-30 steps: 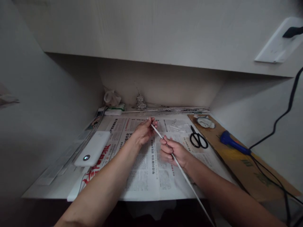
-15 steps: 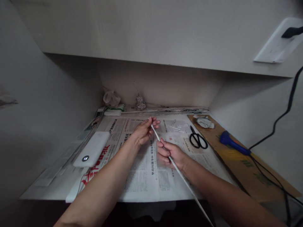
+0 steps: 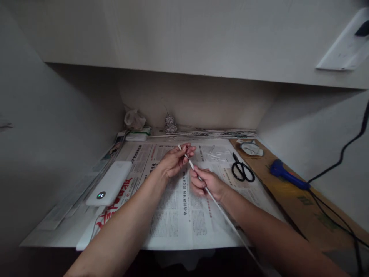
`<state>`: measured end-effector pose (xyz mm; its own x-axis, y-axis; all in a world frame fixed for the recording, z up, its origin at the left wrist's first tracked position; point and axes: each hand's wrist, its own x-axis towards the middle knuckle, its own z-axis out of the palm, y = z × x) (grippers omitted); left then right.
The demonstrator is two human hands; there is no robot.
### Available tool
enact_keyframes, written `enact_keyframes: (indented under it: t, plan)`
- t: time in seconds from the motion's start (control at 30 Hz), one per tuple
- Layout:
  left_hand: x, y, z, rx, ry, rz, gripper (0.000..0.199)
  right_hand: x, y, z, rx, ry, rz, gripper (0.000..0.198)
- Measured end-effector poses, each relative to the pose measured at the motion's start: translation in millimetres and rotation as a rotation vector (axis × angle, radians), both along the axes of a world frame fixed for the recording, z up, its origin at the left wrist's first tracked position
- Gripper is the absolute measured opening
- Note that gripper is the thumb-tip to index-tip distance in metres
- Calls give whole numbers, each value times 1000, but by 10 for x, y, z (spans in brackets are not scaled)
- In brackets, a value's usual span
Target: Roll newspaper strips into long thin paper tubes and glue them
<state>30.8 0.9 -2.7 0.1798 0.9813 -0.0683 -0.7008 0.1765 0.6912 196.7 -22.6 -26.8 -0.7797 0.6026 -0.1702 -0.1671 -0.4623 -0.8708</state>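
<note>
A long thin white rolled-paper stick (image 3: 221, 209) slants from the middle of the newspaper-covered table down past the front edge. Near its upper end, my left hand (image 3: 176, 159) pinches it between thumb and fingers, with a short tip poking out beyond the thumb. A little lower along the same stick, my right hand (image 3: 209, 184) is closed around it. Short white pieces (image 3: 216, 157) lie on the newspaper (image 3: 170, 215) just past my hands. To the right of them rest black-handled scissors (image 3: 242, 171).
A white power bank (image 3: 111, 184) lies at the left. On cardboard (image 3: 296, 207) at the right are a blue corded tool (image 3: 288, 175) and a crumpled white cloth (image 3: 251, 149). Thin sticks (image 3: 213, 133), a ball of twine (image 3: 170, 124) and a plastic bag (image 3: 135, 119) line the back.
The stick's tip now sticks out past my left thumb, where before it ended at the fingers. Both hands keep nearly the same place; the view has shifted slightly.
</note>
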Motion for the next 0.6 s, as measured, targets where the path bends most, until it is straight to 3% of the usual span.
enact_keyframes:
  t: [0.1, 0.27, 0.37, 0.43, 0.6]
  plan:
    - [7, -2, -14, 35, 9, -9, 18, 62, 23, -7, -71, 35, 61, 34]
    - [26, -5, -42, 73, 70, -45, 25, 21, 15, -44, 201, -168, -179, 40]
    - [46, -17, -43, 66, 82, -52, 27, 8, 13, -53, 260, -251, -260, 40]
    - [60, -32, -28, 54, 81, -49, 26, 24, 19, -51, 200, -197, -232, 38]
    - [81, -63, 5, 32, 54, -76, 25, 69, 31, -22, -72, 82, 30, 31]
